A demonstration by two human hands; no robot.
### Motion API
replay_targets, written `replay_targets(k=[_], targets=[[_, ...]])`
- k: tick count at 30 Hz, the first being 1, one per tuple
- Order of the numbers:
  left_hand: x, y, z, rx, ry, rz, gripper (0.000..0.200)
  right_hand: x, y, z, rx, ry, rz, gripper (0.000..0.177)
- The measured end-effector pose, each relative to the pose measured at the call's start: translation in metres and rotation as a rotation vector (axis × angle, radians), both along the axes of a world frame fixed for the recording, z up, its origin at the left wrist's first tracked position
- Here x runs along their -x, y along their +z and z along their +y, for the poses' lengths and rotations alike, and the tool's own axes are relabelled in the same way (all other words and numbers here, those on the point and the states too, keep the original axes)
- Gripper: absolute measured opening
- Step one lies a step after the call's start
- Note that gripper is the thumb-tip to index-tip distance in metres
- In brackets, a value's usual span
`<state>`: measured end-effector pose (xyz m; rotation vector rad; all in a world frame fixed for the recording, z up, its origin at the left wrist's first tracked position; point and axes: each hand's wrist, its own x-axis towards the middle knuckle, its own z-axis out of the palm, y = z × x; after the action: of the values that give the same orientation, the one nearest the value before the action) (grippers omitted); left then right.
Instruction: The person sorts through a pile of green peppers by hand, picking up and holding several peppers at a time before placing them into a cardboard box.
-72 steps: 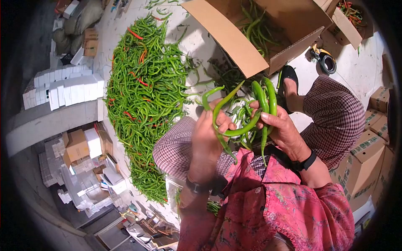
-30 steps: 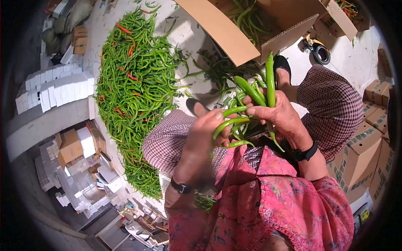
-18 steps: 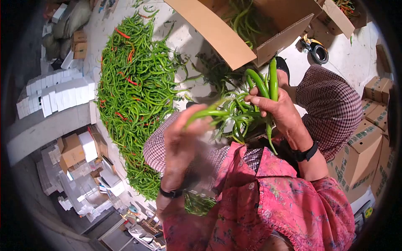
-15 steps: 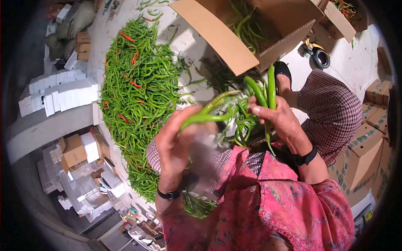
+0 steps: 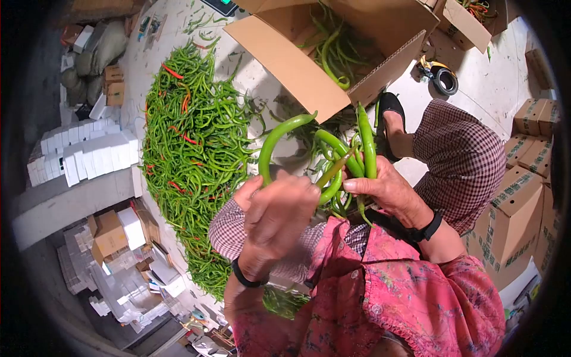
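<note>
My left hand [image 5: 276, 217] is closed on green peppers, its fingers somewhat blurred. A long curved green pepper [image 5: 270, 143] rises from it, and a thinner, brownish-green pepper [image 5: 334, 171] slants out toward the other hand. Close by on the right, my right hand [image 5: 389, 190] grips several green peppers [image 5: 368, 143] between thumb and fingers, most tips pointing up. A large heap of green peppers [image 5: 196, 137] with a few red ones lies on the floor to the left. Ahead stands an open cardboard box [image 5: 291, 65] with green peppers [image 5: 333, 50] inside.
A black shoe [image 5: 391, 110] is on the floor near the box. Beyond it lies a roll of tape [image 5: 445, 81]. Printed cartons [image 5: 514, 208] are stacked at right. White flat boxes [image 5: 98, 143] and sacks [image 5: 107, 44] stand at left; more peppers [image 5: 285, 300] lie below my left forearm.
My left hand has turned and moved right and down, closer to my right hand, and now shows its knuckles. The curved pepper stands higher. The whole view has shifted slightly.
</note>
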<state>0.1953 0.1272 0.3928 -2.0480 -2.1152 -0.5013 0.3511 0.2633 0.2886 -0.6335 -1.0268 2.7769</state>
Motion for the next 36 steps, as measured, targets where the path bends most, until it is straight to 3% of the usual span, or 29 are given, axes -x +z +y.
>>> replay_targets(k=[6, 8, 9, 11, 13, 14, 15, 16, 17, 18, 19, 20, 21, 23, 24, 25, 27, 28, 29, 31, 32, 33, 36], targets=[[0.012, -0.002, 0.008, 0.017, 0.026, 0.109, 0.024, 0.002, -0.003, 0.000, 0.014, 0.060, 0.044, 0.038], [0.023, 0.015, 0.043, -0.104, -0.059, 0.235, 0.020, 0.005, -0.001, -0.005, 0.035, 0.060, 0.066, 0.041], [0.036, 0.014, 0.061, -0.271, -0.127, 0.250, 0.023, 0.007, 0.000, -0.007, 0.052, 0.062, 0.098, 0.044], [0.051, 0.021, 0.084, -0.241, -0.170, 0.341, 0.035, 0.009, 0.002, -0.011, 0.017, 0.071, 0.074, 0.044], [0.052, 0.015, 0.097, -0.359, 0.029, 0.048, 0.051, 0.009, 0.004, -0.011, -0.058, 0.062, 0.031, 0.043], [0.043, 0.005, 0.085, -0.333, 0.118, -0.320, 0.060, 0.010, 0.003, -0.011, -0.059, 0.048, 0.033, 0.043], [0.027, -0.001, 0.068, -0.301, 0.333, -0.832, 0.069, 0.010, 0.000, -0.013, -0.226, 0.031, 0.015, 0.040], [0.016, -0.003, 0.054, -0.152, 0.477, -1.075, 0.074, 0.011, -0.004, -0.017, -0.392, 0.018, -0.006, 0.037], [0.001, -0.021, 0.039, -0.137, 0.523, -1.290, 0.074, 0.013, -0.009, -0.021, -0.387, 0.014, -0.010, 0.037], [-0.014, -0.041, 0.028, -0.126, 0.577, -1.506, 0.073, 0.016, -0.015, -0.028, -0.723, -0.058, -0.018, 0.032], [-0.028, -0.048, 0.029, -0.009, 0.608, -1.585, 0.069, 0.020, -0.016, -0.034, -1.059, -0.123, -0.020, 0.028], [-0.037, -0.052, 0.028, 0.104, 0.638, -1.662, 0.065, 0.026, 0.006, -0.030, -1.002, 0.160, -0.198, 0.021], [-0.038, -0.062, 0.022, 0.094, 0.649, -1.661, 0.065, 0.032, 0.000, -0.041, -1.002, 0.171, -0.190, 0.021], [-0.033, -0.091, 0.005, 0.175, 0.848, -1.585, 0.054, 0.040, -0.013, -0.061, -1.353, -0.079, -0.181, 0.019], [-0.030, -0.104, 0.002, -0.012, 0.786, -1.662, 0.042, 0.026, -0.007, -0.055, -1.352, 0.452, -0.177, 0.055], [-0.028, -0.106, 0.001, -0.011, 0.790, -1.659, 0.042, 0.023, -0.003, -0.055, -1.349, 0.452, -0.174, 0.055], [-0.017, -0.106, -0.004, -0.373, 0.808, -1.958, 0.034, 0.020, 0.003, -0.059, -1.438, 0.239, -0.101, 0.058], [-0.011, -0.101, -0.007, -0.379, 0.755, -2.014, 0.032, 0.018, 0.007, -0.056, -1.556, 0.087, 0.024, 0.053], [-0.004, -0.100, -0.011, -0.388, 0.766, -2.006, 0.032, 0.014, 0.005, -0.058, -1.550, 0.092, 0.037, 0.053], [0.008, -0.095, -0.014, -0.498, 0.654, -2.010, 0.032, 0.005, 0.005, -0.066, -1.596, -0.215, 0.331, 0.040], [0.009, -0.087, -0.012, -0.525, 0.735, -1.952, 0.031, 0.003, 0.010, -0.068, -1.471, -0.187, 0.396, 0.022], [0.011, -0.081, -0.010, -0.538, 0.737, -1.945, 0.031, 0.002, 0.010, -0.072, -1.470, -0.183, 0.409, 0.022], [0.017, -0.076, -0.014, -0.543, 0.670, -1.938, 0.028, 0.001, 0.007, -0.071, -0.828, 0.440, 0.161, 0.029]])
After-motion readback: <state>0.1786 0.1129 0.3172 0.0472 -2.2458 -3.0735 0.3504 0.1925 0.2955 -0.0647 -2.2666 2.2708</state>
